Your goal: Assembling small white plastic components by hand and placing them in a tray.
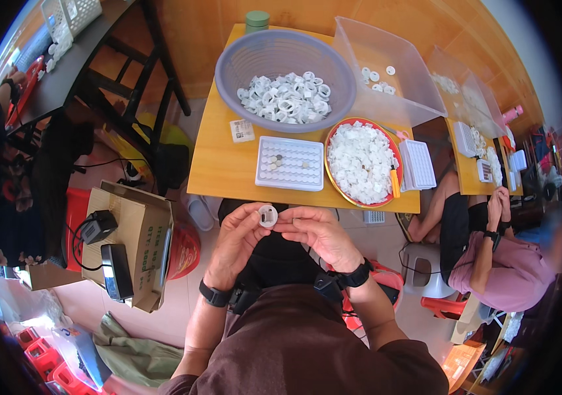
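In front of my lap, just off the table's near edge, my left hand (239,232) pinches a small round white plastic part (268,216) with a dark rectangular slot in its middle. My right hand (314,230) is beside it, thumb and fingers pressed together close to the part's right edge; what those fingertips hold, if anything, is hidden. On the yellow table (218,174) ahead lie a white tray of round pockets (289,181) with a few small metal discs, and a red-rimmed plate (331,176) heaped with small white pieces. An orange-handled tool (395,182) rests on the plate's right side.
A grey-purple basin (228,89) of white ring parts stands behind the tray, next to a clear plastic bin (393,66). More stacked white trays (418,164) sit right. A cardboard box (146,250) is at my left. Another person (498,276) sits working to the right.
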